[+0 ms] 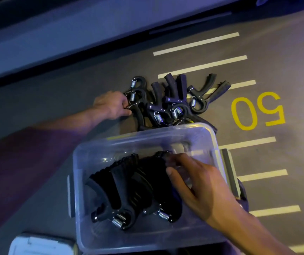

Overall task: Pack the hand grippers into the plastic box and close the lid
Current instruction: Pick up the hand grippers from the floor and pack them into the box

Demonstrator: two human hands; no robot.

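Observation:
A clear plastic box (pixel 175 132) stands open on the floor in front of me. Several black hand grippers with steel springs (pixel 127 192) lie inside it. My right hand (pixel 197 183) reaches into the box from the right, fingers spread and touching the handles of the rightmost gripper. Beyond the box's far rim lies a pile of loose hand grippers (pixel 173 100). My left hand (pixel 110 104) is at the pile's left edge and its curled fingers pinch the spring end of one gripper (pixel 134 103).
The grey floor carries white stripes (pixel 202 66) and a yellow "50" (pixel 257 111) to the right of the pile. A grey clip handle (pixel 230 172) sits on the box's right side. A pale lid-like object (pixel 41 244) lies at the bottom left.

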